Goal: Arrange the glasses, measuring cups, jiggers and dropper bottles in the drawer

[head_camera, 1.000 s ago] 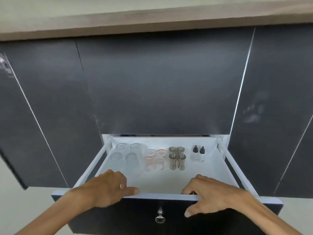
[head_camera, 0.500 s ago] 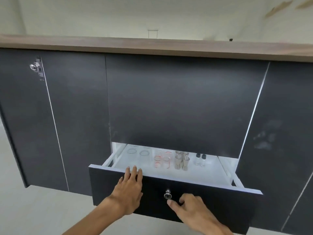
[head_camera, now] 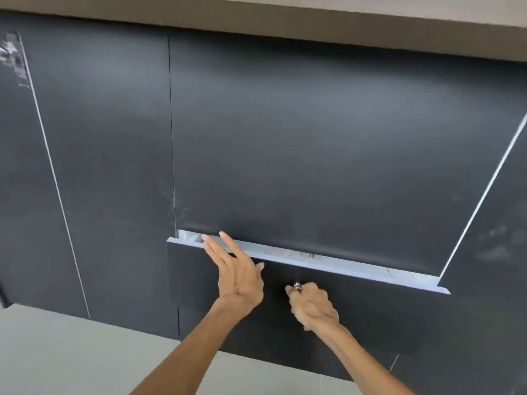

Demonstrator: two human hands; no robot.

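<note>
The black drawer front (head_camera: 370,317) stands almost flush with the cabinet, leaving only a thin white strip of the drawer's rim (head_camera: 356,267) showing. Through that gap I make out faint red marks of the measuring cups (head_camera: 278,251) and a blur of the jiggers (head_camera: 309,255); the glasses and dropper bottles are hidden. My left hand (head_camera: 238,270) lies flat with fingers spread on the drawer front near its top left edge. My right hand (head_camera: 310,305) is curled around the small metal knob (head_camera: 297,285) at the drawer's middle.
Dark cabinet panels (head_camera: 313,138) surround the drawer, under a brown countertop edge (head_camera: 285,21). A blurred metal knob (head_camera: 11,57) sits on the door at far left. Pale floor (head_camera: 71,352) lies below.
The drawer has slid from wide open to nearly shut. My left hand went from the rim to flat against the front; my right hand moved from the rim down onto the knob.
</note>
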